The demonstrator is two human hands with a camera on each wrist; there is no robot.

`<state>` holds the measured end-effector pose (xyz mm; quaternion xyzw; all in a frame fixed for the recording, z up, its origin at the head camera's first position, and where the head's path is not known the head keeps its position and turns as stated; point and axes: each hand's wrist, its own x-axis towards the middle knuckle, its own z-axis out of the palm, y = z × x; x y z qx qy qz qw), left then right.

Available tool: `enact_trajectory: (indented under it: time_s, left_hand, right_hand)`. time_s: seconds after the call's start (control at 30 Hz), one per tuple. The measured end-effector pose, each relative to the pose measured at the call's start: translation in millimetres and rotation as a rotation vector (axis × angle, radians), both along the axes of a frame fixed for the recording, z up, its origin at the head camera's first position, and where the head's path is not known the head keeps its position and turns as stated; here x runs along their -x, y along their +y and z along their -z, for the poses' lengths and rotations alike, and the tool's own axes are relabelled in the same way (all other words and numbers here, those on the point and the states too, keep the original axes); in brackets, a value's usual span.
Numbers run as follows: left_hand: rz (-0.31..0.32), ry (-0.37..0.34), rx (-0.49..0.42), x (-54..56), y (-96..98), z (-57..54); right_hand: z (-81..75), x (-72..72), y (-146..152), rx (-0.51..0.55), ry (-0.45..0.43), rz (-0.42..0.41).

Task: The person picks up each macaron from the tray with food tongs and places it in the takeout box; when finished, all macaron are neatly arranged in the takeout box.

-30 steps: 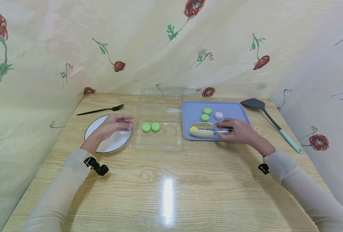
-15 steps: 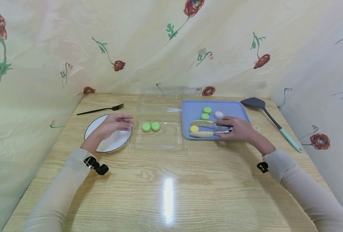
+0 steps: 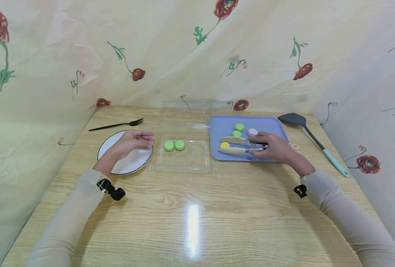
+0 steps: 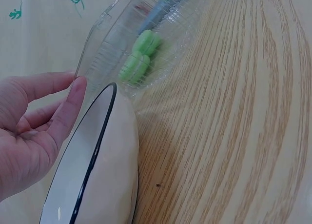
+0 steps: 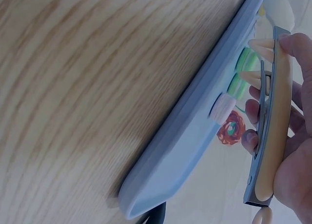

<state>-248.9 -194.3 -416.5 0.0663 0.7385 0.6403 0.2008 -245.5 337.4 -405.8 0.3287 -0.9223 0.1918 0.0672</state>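
You face a pale wood-grain bench, its brownish streaks running mostly crosswise. Beyond its far edge and along both sides, a cream covering encloses your view, softly creased and printed with red flowers and green leaves. Nearer you, a bright elongated reflection shines on the surface.

A plate lies under the left hand, a tray bearing macarons under the right hand, a container between both.

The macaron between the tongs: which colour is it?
The macaron is yellow, clearest in the head view.
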Motion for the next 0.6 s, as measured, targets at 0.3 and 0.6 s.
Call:
enact_trajectory:
  time_s: [0.3, 0.6]
  left_hand:
    - [-0.003, -0.01, -0.014, 0.0, 0.4, -0.9]
    - [0.001, -0.002, -0.024, -0.9, 1.6, -1.0]
  right_hand:
    - [4.0, 0.8, -0.1, -0.008, 0.036, 0.013]
    - [7.4, -4.2, -1.7, -0.018, 0.08, -0.004]
